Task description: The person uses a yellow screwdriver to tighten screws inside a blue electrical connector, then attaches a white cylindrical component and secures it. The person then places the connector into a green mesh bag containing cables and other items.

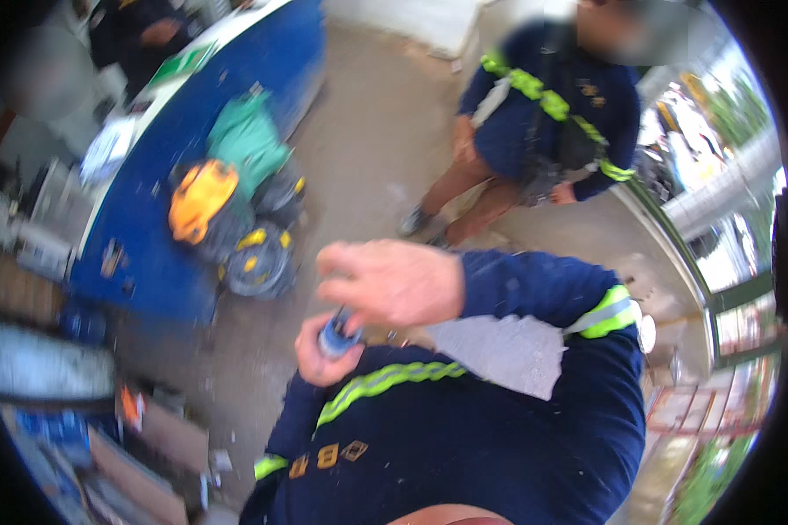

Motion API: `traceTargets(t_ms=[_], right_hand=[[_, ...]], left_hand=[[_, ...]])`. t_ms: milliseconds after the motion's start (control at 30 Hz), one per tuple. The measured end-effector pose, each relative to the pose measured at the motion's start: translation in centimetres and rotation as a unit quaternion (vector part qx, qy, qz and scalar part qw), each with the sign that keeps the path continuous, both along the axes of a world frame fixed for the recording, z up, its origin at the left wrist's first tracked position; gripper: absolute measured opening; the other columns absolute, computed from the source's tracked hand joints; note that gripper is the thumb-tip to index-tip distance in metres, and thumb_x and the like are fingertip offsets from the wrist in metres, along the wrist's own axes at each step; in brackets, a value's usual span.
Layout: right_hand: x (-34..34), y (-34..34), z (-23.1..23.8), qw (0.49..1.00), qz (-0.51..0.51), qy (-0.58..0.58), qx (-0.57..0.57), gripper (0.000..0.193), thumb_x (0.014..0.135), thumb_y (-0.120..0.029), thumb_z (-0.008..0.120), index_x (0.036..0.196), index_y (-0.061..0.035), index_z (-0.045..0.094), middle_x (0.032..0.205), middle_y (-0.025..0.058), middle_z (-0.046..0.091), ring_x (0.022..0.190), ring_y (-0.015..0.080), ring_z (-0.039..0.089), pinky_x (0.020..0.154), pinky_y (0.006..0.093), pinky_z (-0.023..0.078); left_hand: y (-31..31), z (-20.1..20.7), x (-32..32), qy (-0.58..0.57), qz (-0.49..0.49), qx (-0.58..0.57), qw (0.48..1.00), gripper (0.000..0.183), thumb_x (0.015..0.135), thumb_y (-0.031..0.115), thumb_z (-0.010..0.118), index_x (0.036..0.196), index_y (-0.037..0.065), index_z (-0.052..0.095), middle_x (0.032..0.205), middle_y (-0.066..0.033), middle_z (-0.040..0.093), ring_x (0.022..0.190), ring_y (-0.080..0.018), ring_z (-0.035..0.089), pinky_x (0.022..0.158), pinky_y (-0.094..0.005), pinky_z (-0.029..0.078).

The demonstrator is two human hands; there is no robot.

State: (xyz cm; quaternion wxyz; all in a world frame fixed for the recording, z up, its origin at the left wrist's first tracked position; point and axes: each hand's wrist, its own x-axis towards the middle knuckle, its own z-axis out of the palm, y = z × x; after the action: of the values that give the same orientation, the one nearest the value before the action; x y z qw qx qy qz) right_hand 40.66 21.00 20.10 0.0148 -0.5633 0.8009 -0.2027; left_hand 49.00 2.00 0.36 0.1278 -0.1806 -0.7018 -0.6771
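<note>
My left hand (318,354) is wrapped round a small blue-grey cylinder (334,339) with a dark top, held upright-ish in front of my chest. Its exact kind does not show. Just above it, my right hand (398,282) reaches across from the right, back of the hand up. A bent finger and thumb come down on the dark top, while the other fingers stick out to the left, slightly blurred. My right forearm, in a navy sleeve with a yellow-and-silver band, crosses the front of my body.
Left of me runs a blue counter (158,210) with a pale top. An orange bag (203,199), a green cloth bag (248,143) and dark bags (261,261) rest against it. A person (552,114) stands ahead on the right; another (140,39) is behind the counter. Boards (140,468) lie lower left.
</note>
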Motion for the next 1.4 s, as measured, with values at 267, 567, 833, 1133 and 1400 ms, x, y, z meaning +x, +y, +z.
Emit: traceTargets(t_ms=[267, 567, 833, 1133, 1400], right_hand=[[1.0, -0.4, 1.1, 0.997, 0.022, 0.067, 0.037, 0.039, 0.077, -0.012, 0.067, 0.113, -0.0043, 0.054, 0.085, 0.0085, 0.055, 0.066, 0.0254, 0.058, 0.058, 0.0355, 0.045], [1.8, -0.4, 1.7, 0.998, 0.030, 0.044, 0.027, 0.022, 0.077, -0.016, 0.059, 0.095, -0.0068, 0.052, 0.086, 0.0108, 0.050, 0.069, 0.0266, 0.058, 0.062, 0.0375, 0.047], [2.2, 0.6, 5.3, 0.995, 0.066, 0.021, -0.069, 0.021, 0.071, -0.007, 0.062, 0.091, -0.0004, 0.061, 0.095, 0.0149, 0.057, 0.075, 0.0292, 0.060, 0.062, 0.0357, 0.049], [2.9, -0.6, 3.9, 0.985, 0.118, 0.041, -0.120, 0.028, 0.061, -0.011, 0.066, 0.086, 0.0023, 0.064, 0.096, 0.0149, 0.058, 0.067, 0.0242, 0.058, 0.057, 0.0316, 0.047], [2.6, -1.5, 3.4, 0.983, 0.123, 0.020, -0.138, 0.028, 0.061, -0.011, 0.066, 0.085, 0.0033, 0.062, 0.095, 0.0147, 0.058, 0.064, 0.0230, 0.056, 0.055, 0.0315, 0.045]], left_hand=[[0.1, -0.6, 0.2, 0.084, 0.009, -0.002, 0.996, 0.064, 0.064, 0.019, 0.086, 0.114, 0.000, 0.052, 0.095, -0.0150, 0.067, 0.083, -0.0242, 0.068, 0.075, -0.0329, 0.053], [0.7, -0.9, 0.5, 0.117, 0.028, 0.026, 0.992, 0.064, 0.065, 0.018, 0.085, 0.115, 0.001, 0.048, 0.095, -0.0161, 0.067, 0.082, -0.0231, 0.068, 0.073, -0.0324, 0.053], [0.2, -1.2, 0.3, 0.181, 0.087, 0.062, 0.978, 0.073, 0.063, 0.016, 0.086, 0.122, 0.005, 0.043, 0.098, -0.0185, 0.064, 0.086, -0.0261, 0.065, 0.075, -0.0356, 0.052], [-0.2, -0.8, 0.0, 0.229, 0.079, 0.023, 0.970, 0.085, 0.053, 0.014, 0.090, 0.124, 0.006, 0.043, 0.100, -0.0176, 0.064, 0.085, -0.0273, 0.065, 0.075, -0.0370, 0.052], [-0.8, -1.4, 0.3, 0.200, 0.080, 0.011, 0.977, 0.085, 0.055, 0.014, 0.089, 0.125, 0.006, 0.042, 0.099, -0.0174, 0.064, 0.084, -0.0266, 0.065, 0.073, -0.0363, 0.052]])
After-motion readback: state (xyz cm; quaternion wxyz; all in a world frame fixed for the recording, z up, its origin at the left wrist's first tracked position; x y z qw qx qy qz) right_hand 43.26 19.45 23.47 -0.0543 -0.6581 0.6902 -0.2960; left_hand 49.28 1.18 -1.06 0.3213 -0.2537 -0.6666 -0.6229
